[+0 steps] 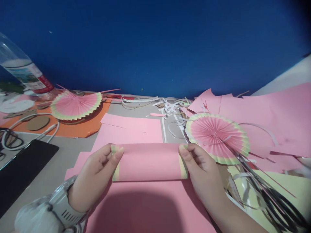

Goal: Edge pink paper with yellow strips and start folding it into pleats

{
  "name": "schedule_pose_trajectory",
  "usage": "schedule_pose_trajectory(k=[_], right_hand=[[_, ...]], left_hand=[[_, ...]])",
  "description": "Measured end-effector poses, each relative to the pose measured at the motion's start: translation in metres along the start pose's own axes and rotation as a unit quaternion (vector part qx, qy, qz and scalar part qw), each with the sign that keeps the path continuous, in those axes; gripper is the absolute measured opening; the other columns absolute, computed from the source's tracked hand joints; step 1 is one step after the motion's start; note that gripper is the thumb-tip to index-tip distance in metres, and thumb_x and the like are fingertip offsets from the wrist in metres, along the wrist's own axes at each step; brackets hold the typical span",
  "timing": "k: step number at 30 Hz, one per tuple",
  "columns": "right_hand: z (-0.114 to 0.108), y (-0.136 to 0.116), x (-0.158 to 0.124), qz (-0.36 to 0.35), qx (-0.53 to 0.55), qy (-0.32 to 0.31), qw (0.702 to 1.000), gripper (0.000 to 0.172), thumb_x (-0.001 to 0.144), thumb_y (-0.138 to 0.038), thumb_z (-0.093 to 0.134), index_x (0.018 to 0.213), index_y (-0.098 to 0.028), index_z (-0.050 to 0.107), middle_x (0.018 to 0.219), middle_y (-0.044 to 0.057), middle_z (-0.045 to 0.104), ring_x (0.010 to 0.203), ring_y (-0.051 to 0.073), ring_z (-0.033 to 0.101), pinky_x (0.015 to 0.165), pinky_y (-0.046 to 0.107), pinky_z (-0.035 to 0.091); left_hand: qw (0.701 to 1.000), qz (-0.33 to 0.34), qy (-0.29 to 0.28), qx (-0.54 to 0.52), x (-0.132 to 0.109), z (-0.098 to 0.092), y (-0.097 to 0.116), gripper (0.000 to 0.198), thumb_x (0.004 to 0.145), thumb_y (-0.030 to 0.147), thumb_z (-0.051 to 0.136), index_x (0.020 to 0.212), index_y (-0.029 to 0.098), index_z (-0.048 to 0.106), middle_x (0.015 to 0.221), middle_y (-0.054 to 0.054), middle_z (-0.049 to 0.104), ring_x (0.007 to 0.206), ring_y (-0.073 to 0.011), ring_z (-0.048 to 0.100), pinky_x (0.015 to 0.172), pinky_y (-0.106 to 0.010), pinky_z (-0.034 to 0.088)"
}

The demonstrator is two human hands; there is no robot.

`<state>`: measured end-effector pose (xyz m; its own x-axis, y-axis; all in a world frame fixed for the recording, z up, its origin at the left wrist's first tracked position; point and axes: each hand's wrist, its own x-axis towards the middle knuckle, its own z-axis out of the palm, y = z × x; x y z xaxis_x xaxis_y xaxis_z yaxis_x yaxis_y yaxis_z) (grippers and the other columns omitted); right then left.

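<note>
A pink paper strip (150,163) with yellow-green ends is held up lengthwise between my two hands. My left hand (98,171) pinches its left end, thumb in front and fingers curled behind. At the other end my right hand (202,170) grips in the same way, with the thumb on the yellow-green edge. Beneath the strip lies a large pink sheet (145,207) with a shadow across it. Just beyond, more pink paper (131,129) rests on the table. To the right of my right hand is a pleated pink and yellow-green paper fan (215,136).
Black-handled scissors (274,200) lie at the right near yellow paper (289,184). Paper scraps (171,108) sit by the blue wall (155,48). Another fan (76,106) is on orange card (89,129). A bottle (29,72), white cable (57,127) and black phone (26,171) are at left.
</note>
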<state>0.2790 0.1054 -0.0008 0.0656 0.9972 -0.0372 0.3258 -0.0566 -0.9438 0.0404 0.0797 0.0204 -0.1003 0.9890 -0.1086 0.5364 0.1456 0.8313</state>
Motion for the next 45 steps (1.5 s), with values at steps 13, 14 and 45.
schedule_pose_trajectory(k=[13,14,45], right_hand=[[0.002,0.0,0.0,-0.021,-0.006,0.002,1.0,0.032,0.086,-0.043,0.053,0.066,-0.02,0.046,0.058,-0.006,0.036,0.053,0.007,0.034,0.048,0.019,0.028],[0.002,-0.001,0.0,-0.027,-0.01,0.002,1.0,0.032,0.086,-0.043,0.053,0.065,-0.02,0.045,0.058,-0.007,0.035,0.052,0.007,0.034,0.048,0.019,0.028],[-0.002,0.001,-0.001,-0.041,-0.04,0.065,0.996,0.028,0.084,-0.045,0.053,0.071,-0.021,0.049,0.061,-0.004,0.04,0.054,0.011,0.037,0.048,0.022,0.033]], left_hand=[[1.0,0.007,-0.022,-0.008,0.001,0.001,-0.006,0.037,0.091,0.047,0.034,0.063,0.023,0.035,0.059,0.007,0.032,0.055,-0.0116,0.034,0.055,-0.026,0.032],[1.0,0.007,-0.023,-0.008,0.001,0.002,-0.007,0.037,0.092,0.047,0.034,0.064,0.023,0.035,0.06,0.007,0.031,0.056,-0.0116,0.034,0.056,-0.026,0.032],[0.979,-0.035,-0.197,-0.036,-0.004,0.001,-0.004,0.043,0.086,0.049,0.047,0.053,0.021,0.042,0.038,0.005,0.05,0.04,-0.0109,0.052,0.051,-0.023,0.044]])
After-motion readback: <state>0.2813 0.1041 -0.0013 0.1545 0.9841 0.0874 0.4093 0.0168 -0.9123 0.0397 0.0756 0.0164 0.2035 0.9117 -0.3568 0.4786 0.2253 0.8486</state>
